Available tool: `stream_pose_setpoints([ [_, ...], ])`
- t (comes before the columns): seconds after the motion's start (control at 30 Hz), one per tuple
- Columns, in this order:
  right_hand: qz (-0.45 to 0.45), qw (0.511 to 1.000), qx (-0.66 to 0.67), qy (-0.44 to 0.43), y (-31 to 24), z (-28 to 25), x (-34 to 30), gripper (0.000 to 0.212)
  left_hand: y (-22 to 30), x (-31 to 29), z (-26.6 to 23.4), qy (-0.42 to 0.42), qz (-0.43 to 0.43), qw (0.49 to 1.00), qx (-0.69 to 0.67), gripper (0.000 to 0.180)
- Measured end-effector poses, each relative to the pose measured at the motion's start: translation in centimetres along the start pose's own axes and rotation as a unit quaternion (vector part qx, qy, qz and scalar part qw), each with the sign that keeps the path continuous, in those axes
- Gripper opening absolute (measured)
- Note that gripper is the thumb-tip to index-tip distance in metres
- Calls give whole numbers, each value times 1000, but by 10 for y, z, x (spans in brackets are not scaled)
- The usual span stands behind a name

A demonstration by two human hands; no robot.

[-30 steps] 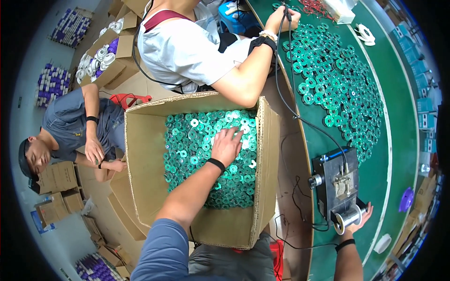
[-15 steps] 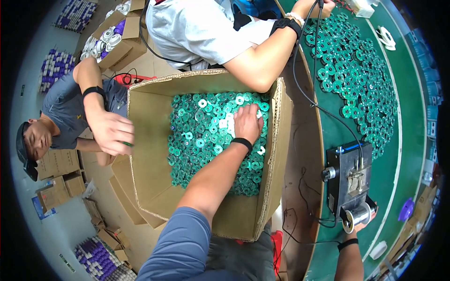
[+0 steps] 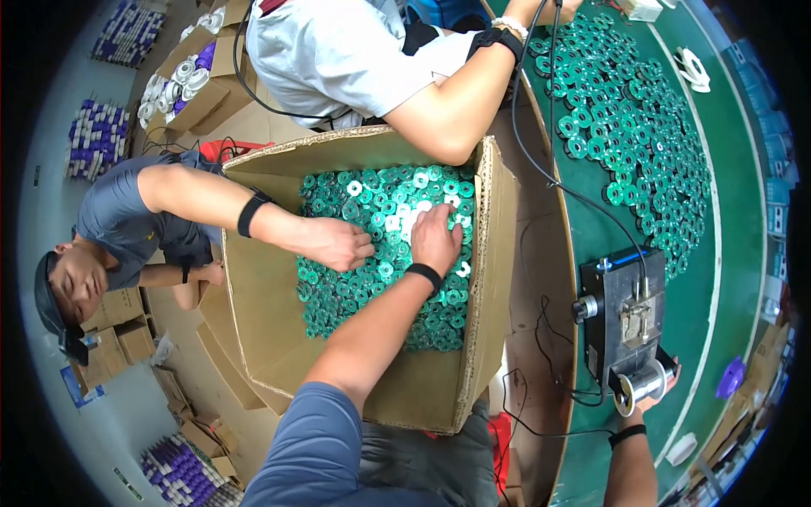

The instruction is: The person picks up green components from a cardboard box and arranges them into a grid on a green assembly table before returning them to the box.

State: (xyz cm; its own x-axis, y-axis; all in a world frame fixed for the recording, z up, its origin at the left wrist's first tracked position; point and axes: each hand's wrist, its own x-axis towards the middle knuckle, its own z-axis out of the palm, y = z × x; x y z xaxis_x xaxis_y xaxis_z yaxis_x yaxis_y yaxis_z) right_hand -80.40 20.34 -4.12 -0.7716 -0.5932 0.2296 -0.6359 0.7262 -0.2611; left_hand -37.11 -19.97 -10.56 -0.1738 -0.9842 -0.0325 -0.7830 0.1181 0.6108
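Observation:
My left hand [image 3: 436,240] rests palm down on a heap of small green ring-shaped parts [image 3: 338,296] in a large cardboard box [image 3: 270,355]. Its thumb stands apart from its fingers, and a few white pieces [image 3: 404,218] lie beside the fingertips. Over at the right, my right hand [image 3: 649,402] curls around the end of a spool of silvery wire [image 3: 645,385], with some fingers hidden behind it. That spool sits on a black bench device [image 3: 621,325] on the green table. Close to my left hand, a co-worker's hand [image 3: 340,244] reaches onto the same heap with bent fingers.
Another person's forearm [image 3: 448,110] crosses the box's far rim. More green ring parts [image 3: 634,127] cover the green table [image 3: 684,338]. Black cables [image 3: 541,338] hang between box and table. A carton of white and purple parts [image 3: 203,110] stands at the far left.
The co-worker's hand has moved right, from outside the box onto the green parts. My left hand has shifted slightly nearer to me among the parts. My right hand stays at the spool.

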Motion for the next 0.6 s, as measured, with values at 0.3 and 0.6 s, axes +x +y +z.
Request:
stream_pose_setpoints([
  [0.3,82,994,67,13,10,-6,5,81,16,1,1,13,-9,999,-45,44],
  [0.6,63,993,-96,5,-47,-17,6,83,2,22,-14,-23,-87,993,74,69],
])
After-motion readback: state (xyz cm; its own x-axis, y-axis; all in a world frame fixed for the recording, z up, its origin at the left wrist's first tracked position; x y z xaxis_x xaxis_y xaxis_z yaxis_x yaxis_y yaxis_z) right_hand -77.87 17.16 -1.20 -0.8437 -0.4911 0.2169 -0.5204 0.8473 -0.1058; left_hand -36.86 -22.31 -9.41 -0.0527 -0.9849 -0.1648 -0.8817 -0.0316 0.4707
